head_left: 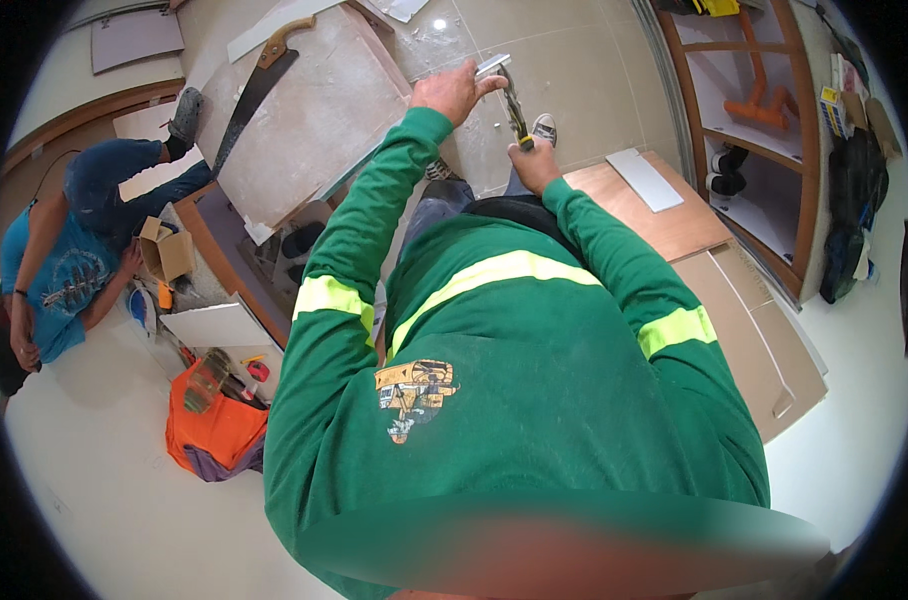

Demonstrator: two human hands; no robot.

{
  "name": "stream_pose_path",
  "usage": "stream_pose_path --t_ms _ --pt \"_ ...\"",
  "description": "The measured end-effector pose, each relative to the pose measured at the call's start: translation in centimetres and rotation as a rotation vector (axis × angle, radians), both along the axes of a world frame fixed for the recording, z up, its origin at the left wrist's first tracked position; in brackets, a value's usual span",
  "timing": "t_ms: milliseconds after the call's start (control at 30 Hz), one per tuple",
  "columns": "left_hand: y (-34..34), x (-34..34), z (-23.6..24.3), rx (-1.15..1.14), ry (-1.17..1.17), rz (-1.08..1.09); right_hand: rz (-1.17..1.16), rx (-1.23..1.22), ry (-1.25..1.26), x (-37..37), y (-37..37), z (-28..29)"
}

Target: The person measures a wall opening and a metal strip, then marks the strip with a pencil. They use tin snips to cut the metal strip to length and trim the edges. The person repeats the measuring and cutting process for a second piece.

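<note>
Out in front of me, my left hand (452, 96) pinches a short white strip (493, 67) between thumb and fingers. My right hand (536, 164) is wrapped round the black-and-yellow handle of a long metal hand tool (512, 98). The tool's far end reaches up beside the white strip; whether it touches the strip I cannot tell. Its exact kind is too small to make out. To the left, a handsaw (258, 92) with a wooden handle lies on a dusty board-topped work surface (319, 120).
A person (59, 260) in a blue shirt sits at the far left near an open cardboard box (166, 250). Orange cloth (209, 425) and tools lie below. Wood panels (749, 320) lie at right, with a white strip (644, 180). Shelves (759, 150) stand beyond.
</note>
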State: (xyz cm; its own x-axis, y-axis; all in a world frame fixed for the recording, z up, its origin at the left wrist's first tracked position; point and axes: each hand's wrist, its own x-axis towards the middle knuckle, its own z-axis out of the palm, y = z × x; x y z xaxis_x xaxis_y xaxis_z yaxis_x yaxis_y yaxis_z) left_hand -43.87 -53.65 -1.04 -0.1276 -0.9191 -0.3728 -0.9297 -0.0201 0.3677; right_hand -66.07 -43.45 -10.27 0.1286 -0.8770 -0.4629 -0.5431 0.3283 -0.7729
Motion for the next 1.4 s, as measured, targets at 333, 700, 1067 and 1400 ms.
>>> stream_pose_path --t_ms 333,700,1067,1400 --pt "1.3 9.3 -7.6 -0.095 -0.003 -0.169 0.347 0.485 -0.065 -0.6 0.1 5.4" --pt "4.4 17.0 -20.1 -0.319 -0.043 -0.300 0.621 0.381 0.394 -1.5 -1.4 4.9" --pt "0.1 19.5 -23.2 -0.528 -0.142 0.850 1.013 0.248 0.613 2.7 -11.4 -0.5" --pt "-0.2 19.3 -24.0 -0.572 -0.129 0.893 1.087 0.329 0.632 5.6 -15.3 -1.5"
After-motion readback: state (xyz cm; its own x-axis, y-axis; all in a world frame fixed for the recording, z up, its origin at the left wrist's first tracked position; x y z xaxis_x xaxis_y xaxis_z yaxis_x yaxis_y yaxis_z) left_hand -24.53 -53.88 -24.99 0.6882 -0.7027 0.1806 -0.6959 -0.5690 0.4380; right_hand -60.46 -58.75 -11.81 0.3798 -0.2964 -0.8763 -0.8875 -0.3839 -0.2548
